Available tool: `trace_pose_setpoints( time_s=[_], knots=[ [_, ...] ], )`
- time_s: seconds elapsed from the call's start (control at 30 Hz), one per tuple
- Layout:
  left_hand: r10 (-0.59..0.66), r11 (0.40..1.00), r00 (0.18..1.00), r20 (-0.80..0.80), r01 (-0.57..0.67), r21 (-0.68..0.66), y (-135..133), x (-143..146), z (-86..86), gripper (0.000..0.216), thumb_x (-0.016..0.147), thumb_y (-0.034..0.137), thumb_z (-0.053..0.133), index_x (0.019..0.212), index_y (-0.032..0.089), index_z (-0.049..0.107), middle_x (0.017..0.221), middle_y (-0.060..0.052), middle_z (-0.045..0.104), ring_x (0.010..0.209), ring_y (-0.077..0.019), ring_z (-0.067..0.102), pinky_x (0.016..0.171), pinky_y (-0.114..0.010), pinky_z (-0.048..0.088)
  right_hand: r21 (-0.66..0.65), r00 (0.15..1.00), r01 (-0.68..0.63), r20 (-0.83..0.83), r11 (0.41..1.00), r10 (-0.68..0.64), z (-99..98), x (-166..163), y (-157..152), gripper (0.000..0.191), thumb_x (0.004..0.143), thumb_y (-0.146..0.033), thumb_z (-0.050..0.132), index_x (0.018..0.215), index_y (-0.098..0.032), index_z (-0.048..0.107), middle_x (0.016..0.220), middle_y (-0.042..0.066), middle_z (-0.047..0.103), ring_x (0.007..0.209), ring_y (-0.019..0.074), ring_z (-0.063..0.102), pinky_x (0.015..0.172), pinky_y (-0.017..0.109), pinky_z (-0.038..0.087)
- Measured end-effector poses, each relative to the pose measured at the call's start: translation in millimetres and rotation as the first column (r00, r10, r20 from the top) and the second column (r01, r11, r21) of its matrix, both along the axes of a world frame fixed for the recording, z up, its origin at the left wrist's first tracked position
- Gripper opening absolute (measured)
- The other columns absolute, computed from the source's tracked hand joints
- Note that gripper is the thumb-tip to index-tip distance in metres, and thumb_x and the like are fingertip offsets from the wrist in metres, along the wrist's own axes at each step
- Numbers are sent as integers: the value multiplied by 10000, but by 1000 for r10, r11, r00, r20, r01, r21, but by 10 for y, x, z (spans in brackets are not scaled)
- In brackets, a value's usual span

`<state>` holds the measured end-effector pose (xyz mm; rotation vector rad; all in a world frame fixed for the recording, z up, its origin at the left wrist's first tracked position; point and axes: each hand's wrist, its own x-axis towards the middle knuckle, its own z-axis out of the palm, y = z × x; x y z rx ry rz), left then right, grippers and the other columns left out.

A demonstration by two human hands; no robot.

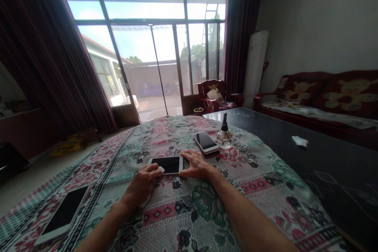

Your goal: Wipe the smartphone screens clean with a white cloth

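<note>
head view: white phone (165,164) lies flat, screen up, on floral cloth (189,212). right hand (197,165) spread flat, pinning its right edge so it stays put. left hand (143,183) pinches a small white wipe (161,169) against the phone's left corner. two stacked phones (206,143) and a glass bottle (225,136) sit just beyond.

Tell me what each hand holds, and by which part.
The left hand presses a white wipe against the white phone; the right hand steadies that phone at its right end.
</note>
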<state>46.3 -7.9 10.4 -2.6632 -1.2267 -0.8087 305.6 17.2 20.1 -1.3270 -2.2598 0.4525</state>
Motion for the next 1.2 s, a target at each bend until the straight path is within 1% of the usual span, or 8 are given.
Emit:
trace_pose_setpoints(
  time_s=[0.2,0.33,0.5,0.67,0.8,0.97,1.1,1.2],
  knots=[
    [-108,992,992,-66,103,-73,-50,509,133,334,927,111,407,1065,249,678,1074,-57,638,943,-187,565,825,-310,508,-17,1000,5,11,1000,-4,20,-6,-3,739,606,-450,739,1266,-194,524,1342,101,485,1267,286,371,1057,436,240],
    [-168,982,983,-72,161,-98,-53,610,181,312,929,123,416,1034,263,674,1036,-41,628,921,-178,545,820,-287,486,-5,1000,-8,1,1000,8,-1,3,1,709,632,-463,720,1263,-205,523,1340,92,489,1264,276,371,1057,434,234],
    [-183,979,980,-73,175,-108,42,354,200,315,930,135,404,962,254,693,1001,-41,637,919,-179,554,800,-275,477,2,1000,-19,16,1000,19,-31,8,35,739,601,-466,747,1259,-211,525,1327,88,498,1249,277,382,1043,424,247],
    [-100,989,993,-55,93,-119,152,-55,219,335,902,114,409,898,246,717,939,-32,656,876,-163,584,795,-262,463,-6,999,-31,15,999,31,-15,17,44,746,607,-474,742,1270,-216,516,1333,80,489,1255,267,377,1050,400,242],
    [-49,989,998,-47,42,-141,168,-138,214,349,904,117,394,865,240,717,920,-28,649,852,-154,588,790,-259,463,-38,998,-45,34,998,46,8,33,46,765,608,-473,738,1288,-215,501,1350,75,471,1266,268,361,1059,401,228],
    [-118,982,991,-65,107,-154,42,218,239,330,916,122,405,976,263,697,962,-33,631,926,-176,553,830,-286,465,-47,998,-53,44,997,55,27,37,51,787,608,-475,735,1307,-212,487,1360,80,459,1276,277,350,1063,411,228],
    [-158,975,984,-77,143,-168,-75,548,270,291,910,117,445,984,267,682,1000,-31,610,944,-183,524,840,-288,464,-66,998,-42,50,997,45,54,26,28,770,618,-453,733,1311,-223,489,1376,82,446,1296,278,331,1075,420,221],
    [-161,973,983,-91,142,-179,-82,640,260,249,902,126,476,984,263,666,1024,-23,601,964,-184,513,853,-280,460,-70,998,-29,49,997,32,72,20,14,759,624,-436,730,1310,-218,491,1377,84,442,1297,274,333,1081,419,221]
  ],
)
